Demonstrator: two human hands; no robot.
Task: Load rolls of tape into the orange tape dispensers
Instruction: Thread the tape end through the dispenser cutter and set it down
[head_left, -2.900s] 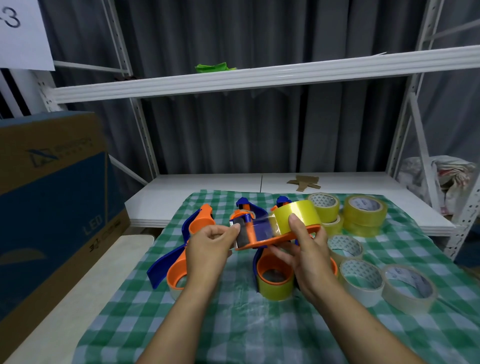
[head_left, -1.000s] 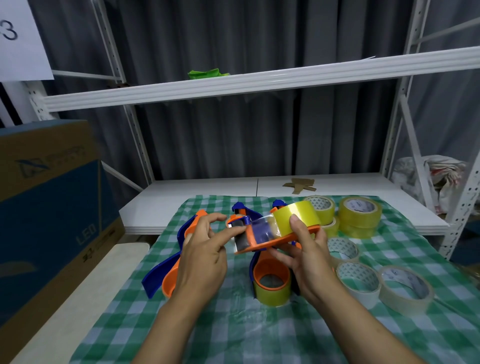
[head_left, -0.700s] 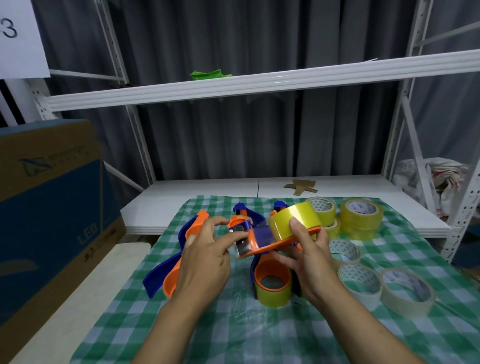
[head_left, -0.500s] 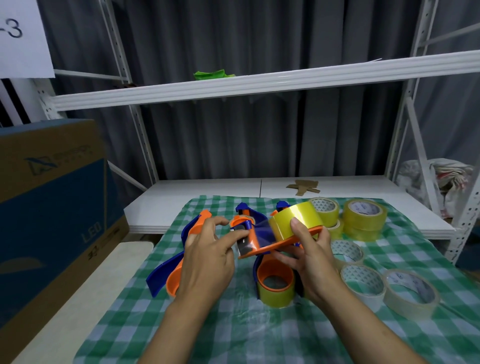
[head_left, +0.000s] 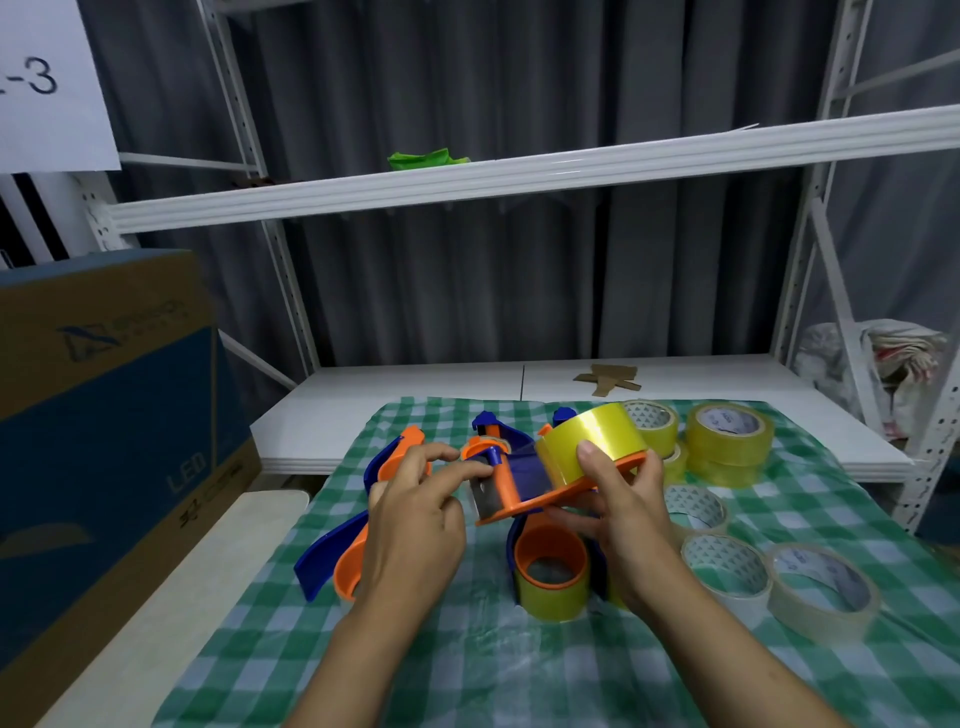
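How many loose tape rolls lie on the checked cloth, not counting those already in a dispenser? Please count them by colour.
Yellow rolls: 4
Pale rolls: 3
Total: 7

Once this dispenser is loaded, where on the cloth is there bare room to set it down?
Bare checked cloth lies near the front edge, between the forearms. Crowded: the tape rolls at right, and the dispensers lying mid-cloth. The white shelf board behind is mostly bare.
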